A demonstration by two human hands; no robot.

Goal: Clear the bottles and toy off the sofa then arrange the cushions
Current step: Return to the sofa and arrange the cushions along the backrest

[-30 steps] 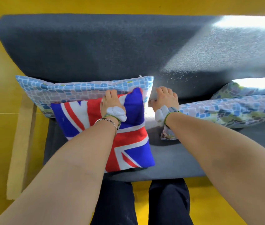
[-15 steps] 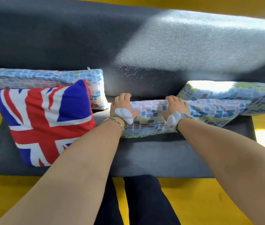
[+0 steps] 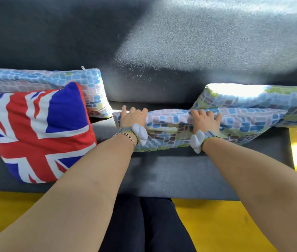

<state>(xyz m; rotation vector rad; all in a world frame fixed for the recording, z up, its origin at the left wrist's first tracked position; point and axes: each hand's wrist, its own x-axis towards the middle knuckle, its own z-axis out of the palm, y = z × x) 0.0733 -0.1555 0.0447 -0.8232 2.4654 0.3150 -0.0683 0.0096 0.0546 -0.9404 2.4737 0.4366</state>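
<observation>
A blue-and-green mosaic cushion (image 3: 169,131) lies on the dark grey sofa (image 3: 171,175) seat at centre right. My left hand (image 3: 132,118) grips its top edge near the left corner. My right hand (image 3: 205,119) grips the same edge further right. Behind it, another mosaic cushion (image 3: 253,99) leans on the backrest at the right. At the left, a Union Jack cushion (image 3: 40,131) stands in front of a third mosaic cushion (image 3: 40,79). No bottles or toy are in sight.
The sofa backrest (image 3: 144,42) fills the top of the view, sunlit at the right. Yellow floor (image 3: 216,224) runs along the seat's front edge. My dark-trousered legs (image 3: 147,224) stand against the sofa front.
My hands left the Union Jack cushion and moved right onto the front mosaic cushion. They now hold its top edge, and my view has shifted right and closer.
</observation>
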